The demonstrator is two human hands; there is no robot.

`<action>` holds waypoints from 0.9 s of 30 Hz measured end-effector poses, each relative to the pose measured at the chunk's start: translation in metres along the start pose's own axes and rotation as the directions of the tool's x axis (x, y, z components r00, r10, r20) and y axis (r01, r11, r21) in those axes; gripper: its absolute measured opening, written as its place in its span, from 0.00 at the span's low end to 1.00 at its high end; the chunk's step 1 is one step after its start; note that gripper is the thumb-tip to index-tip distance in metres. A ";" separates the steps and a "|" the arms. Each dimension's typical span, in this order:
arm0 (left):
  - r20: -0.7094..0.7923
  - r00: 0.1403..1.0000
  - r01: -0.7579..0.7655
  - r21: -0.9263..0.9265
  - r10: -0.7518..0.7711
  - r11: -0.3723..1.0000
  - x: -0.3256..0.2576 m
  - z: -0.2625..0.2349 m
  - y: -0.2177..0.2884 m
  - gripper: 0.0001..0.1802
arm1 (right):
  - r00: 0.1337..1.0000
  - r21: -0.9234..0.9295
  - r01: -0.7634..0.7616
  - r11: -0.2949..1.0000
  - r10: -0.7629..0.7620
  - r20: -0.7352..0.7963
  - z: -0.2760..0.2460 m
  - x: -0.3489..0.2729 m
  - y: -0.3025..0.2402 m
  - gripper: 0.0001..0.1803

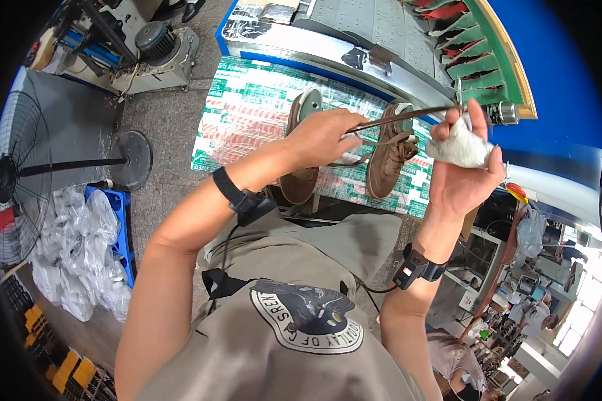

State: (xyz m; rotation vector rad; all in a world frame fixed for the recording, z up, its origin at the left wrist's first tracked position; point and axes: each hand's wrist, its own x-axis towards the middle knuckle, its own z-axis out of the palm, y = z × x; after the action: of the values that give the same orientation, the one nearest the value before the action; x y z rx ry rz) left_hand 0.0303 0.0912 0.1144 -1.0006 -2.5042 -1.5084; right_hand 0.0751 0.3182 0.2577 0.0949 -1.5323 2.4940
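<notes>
My left hand (324,137) is closed in a pinch on a brown shoelace (408,116), which stretches taut toward my right hand. My right hand (463,177) is turned palm up, fingers curled around a white wad of cloth (465,146). The lace's far end reaches its fingertips; whether they pinch it I cannot tell. Below my hands lie a left brown shoe (299,184), partly hidden by my left hand, and a right brown shoe (383,170) with loose lacing. Both rest on a surface covered in green-and-white printed tape (237,110).
Beyond the shoes runs a machine with a grey plated belt (348,23) and green flaps (475,67). A metal cylinder (505,113) sits by my right hand. At left are a fan (10,174) and a blue crate (122,227) beside plastic-wrapped items. A co-worker (455,361) is lower right.
</notes>
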 end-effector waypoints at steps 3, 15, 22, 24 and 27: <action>-0.033 0.979 0.193 -0.163 -0.200 0.968 0.028 -0.047 0.030 0.09 | 0.989 -0.497 0.142 0.856 -0.143 0.037 0.005 0.015 -0.006 0.41; -0.364 0.632 0.775 0.311 -0.684 0.550 -0.021 -0.219 -0.160 0.47 | 0.917 -0.358 -0.351 0.865 0.239 -0.319 -0.131 -0.049 0.026 0.47; 0.170 0.826 0.551 -0.045 -0.537 0.833 0.017 -0.059 -0.079 0.43 | 0.865 -0.865 0.301 0.403 0.266 0.425 0.012 -0.096 0.124 0.47; 0.211 0.702 0.711 -0.275 -0.680 0.648 0.009 -0.041 -0.075 0.44 | 0.849 -0.869 0.366 0.332 0.264 0.458 0.015 -0.093 0.140 0.47; 0.181 0.685 0.686 -0.488 -0.706 0.540 -0.008 -0.023 -0.091 0.41 | 0.839 -0.869 0.418 0.266 0.255 0.482 0.010 -0.091 0.153 0.46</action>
State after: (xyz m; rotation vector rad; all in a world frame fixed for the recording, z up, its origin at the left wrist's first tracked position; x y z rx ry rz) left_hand -0.0197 0.0403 0.0534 0.1484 -2.6479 -2.4820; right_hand 0.1310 0.2293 0.1134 0.7051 -2.9107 0.9490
